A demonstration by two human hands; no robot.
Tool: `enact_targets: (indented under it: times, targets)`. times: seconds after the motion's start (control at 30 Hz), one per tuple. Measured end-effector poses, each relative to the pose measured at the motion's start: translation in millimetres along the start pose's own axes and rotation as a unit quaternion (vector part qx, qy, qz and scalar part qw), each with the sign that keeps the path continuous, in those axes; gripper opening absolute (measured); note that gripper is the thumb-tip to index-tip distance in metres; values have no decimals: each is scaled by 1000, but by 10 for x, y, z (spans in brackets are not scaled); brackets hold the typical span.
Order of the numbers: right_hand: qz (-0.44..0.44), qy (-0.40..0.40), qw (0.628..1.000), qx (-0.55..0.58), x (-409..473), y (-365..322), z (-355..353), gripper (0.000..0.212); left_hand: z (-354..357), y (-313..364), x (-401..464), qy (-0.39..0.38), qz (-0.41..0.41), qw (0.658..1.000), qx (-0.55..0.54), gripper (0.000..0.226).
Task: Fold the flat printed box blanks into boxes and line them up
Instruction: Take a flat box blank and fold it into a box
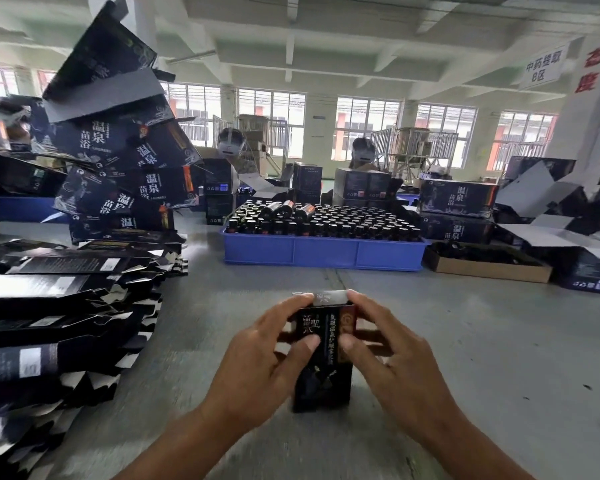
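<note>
While both hands work at it, the scene reads as follows.

Box in hand: a small upright dark printed cardboard box (323,362) with pale lettering stands low in the middle of the view, on or just above the grey table surface (482,341); which of the two I cannot tell.
Top flap: a pale silvery flap (328,297) at the box's top edge lies partly folded over.
Left hand: the left hand (260,362) grips the box's left side, thumb on the front face, fingers curled to the top corner.
Right hand: the right hand (385,355) holds the right side the same way, thumb on the front, fingertips at the flap.
Flat blanks: a tall slumping stack of flat dark printed box blanks (49,323) fills the left edge of the table.
Large cartons: a leaning heap of bigger dark printed cartons (118,150) rises behind that stack.
Crate: a blue plastic crate (323,252) packed with dark capped bottles (326,223) sits beyond the hands.
Tray: a brown cardboard tray (489,266) lies just right of the crate.
People: two seated people (362,152) wearing headsets are at the far side.
</note>
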State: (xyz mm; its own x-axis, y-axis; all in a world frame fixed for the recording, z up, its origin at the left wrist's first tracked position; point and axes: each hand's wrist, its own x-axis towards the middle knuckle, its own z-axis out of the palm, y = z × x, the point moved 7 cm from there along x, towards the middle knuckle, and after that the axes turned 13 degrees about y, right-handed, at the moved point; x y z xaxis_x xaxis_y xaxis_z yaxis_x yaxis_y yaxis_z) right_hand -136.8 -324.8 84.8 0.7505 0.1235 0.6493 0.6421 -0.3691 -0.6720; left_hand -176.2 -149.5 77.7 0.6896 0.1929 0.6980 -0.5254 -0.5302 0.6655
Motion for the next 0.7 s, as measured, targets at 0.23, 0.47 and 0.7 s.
enact_targets:
  times: [0.23, 0.47, 0.7]
  targets:
    - [10, -125, 985, -118, -190, 138, 310, 77, -222, -389, 62, 163, -178, 969, -62, 38]
    - [-5, -104, 968, -230, -119, 328, 291, 63, 73, -626, -49, 75, -285, 954, -62, 48]
    - [249, 50, 874, -415, 533, 1703, -1073, 52, 159, -710, -72, -50, -158, 967, 194, 72]
